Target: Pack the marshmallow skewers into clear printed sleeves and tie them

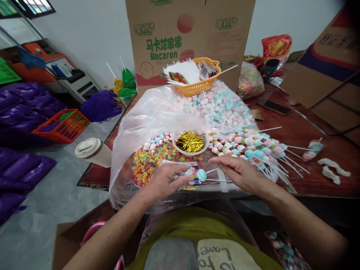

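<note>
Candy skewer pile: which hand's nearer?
Right. The right hand is just in front of the candy skewer pile; the left hand is farther to its left, beside the colored rings.

"What does your left hand (165, 180) hide?"
"Part of the flat, white printed packet (185, 164) behind your fingers (182, 181)."
"And the tall, brown cardboard box (165, 33)?"
"Your view's upper edge cuts off its top."

Near left on the table (340, 150), takeaway cup (95, 153); right of it, plastic sheeting (132, 123) with ring candies (146, 165). Behind and right of these, bowl (192, 153) of twist ties (191, 141); farther right, skewered marshmallows (247, 144). Beyond, loose marshmallows (222, 105), then basket (194, 89) of sticks (184, 73) before carton (168, 30).
</note>
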### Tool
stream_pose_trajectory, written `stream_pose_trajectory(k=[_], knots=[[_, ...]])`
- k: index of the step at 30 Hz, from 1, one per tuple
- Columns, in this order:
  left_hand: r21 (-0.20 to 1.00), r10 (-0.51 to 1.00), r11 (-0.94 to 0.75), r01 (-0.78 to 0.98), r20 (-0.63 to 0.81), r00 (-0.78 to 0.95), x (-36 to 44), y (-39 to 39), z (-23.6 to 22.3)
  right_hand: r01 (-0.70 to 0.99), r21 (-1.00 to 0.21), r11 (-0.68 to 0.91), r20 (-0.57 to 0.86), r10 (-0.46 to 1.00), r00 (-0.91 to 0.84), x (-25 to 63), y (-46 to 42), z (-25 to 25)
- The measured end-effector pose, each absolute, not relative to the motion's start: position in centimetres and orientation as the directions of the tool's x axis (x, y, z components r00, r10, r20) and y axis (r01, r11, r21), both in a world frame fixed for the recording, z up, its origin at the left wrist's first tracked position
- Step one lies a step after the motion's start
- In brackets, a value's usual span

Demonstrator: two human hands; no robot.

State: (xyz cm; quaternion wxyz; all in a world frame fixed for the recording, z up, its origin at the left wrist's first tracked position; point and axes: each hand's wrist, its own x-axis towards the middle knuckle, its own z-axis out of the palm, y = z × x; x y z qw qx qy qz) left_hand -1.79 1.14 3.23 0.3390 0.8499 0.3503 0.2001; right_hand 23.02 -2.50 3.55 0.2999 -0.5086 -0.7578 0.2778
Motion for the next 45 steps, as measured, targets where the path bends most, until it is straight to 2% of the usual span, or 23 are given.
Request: stream_pose_trajectory(k=[8,11,15,18,24,27,31,33,35,37,40,42,43,45], knots=[[0.625,0.762,-0.589,0.512,0.218,0.61,0.1,0.2,2.2,0.593,-0.721,0.357,0.235,0.932,-0.276,22.7,-2.7,3.3],[0.513,0.742,-0.641,0.571,0.224,0.632,0.4,0.1,1.8,0.593,-0.723,0.355,0.255,0.934,-0.249,22.6,-2.7,3.0],[0.298,0.67,-0.739,0.604,0.237,0.704,0.7,0.1,1.1,0.592,-0.725,0.351,0.264,0.936,-0.231,22.5,-2.7,2.2],[0.233,0.657,-0.754,0.615,0.274,0.702,0.6,0.1,0.3,0.616,-0.701,0.359,0.266,0.933,-0.242,22.3,-2.7,1.3],[0.28,0.618,-0.782,0.556,0.457,0.64,0.8,-0.1,-1.1,0.656,-0.618,0.433,0.276,0.901,-0.335,21.4,-2.9,0.5],[0.332,0.628,-0.778,0.534,0.444,0.639,1.0,0.2,-1.3,0.653,-0.616,0.441,0.276,0.897,-0.346,21.2,-2.7,0.8],[0.589,0.798,-0.591,0.552,0.327,0.506,0.3,1.0,-0.4,0.619,-0.695,0.366,0.249,0.93,-0.27,22.0,-2.3,1.2],[0.619,0.807,-0.539,0.571,0.186,0.56,-0.3,1.3,0.3,0.605,-0.729,0.32,0.211,0.946,-0.246,22.6,-2.2,1.2],[0.591,0.751,-0.53,0.609,-0.006,0.66,-0.6,1.4,0.8,0.613,-0.724,0.317,0.192,0.946,-0.263,23.0,-2.1,1.3],[0.581,0.718,-0.488,0.651,-0.158,0.678,-0.5,1.4,0.9,0.691,-0.619,0.374,0.21,0.926,-0.313,23.1,-2.2,1.5],[0.606,0.726,-0.418,0.677,-0.225,0.65,0.1,1.4,0.5,0.865,-0.237,0.442,0.231,0.891,-0.392,22.5,-2.5,2.5],[0.608,0.735,-0.419,0.674,-0.208,0.645,0.6,1.2,0.2,0.887,-0.024,0.461,0.237,0.865,-0.443,21.7,-2.9,3.2],[0.605,0.746,-0.425,0.673,-0.187,0.639,0.7,1.2,0.1,0.875,0.022,0.483,0.229,0.85,-0.475,21.3,-3.0,3.3],[0.584,0.777,-0.45,0.675,-0.117,0.619,0.9,0.9,-0.1,0.852,0.019,0.523,0.213,0.831,-0.514,20.8,-3.2,3.2]])
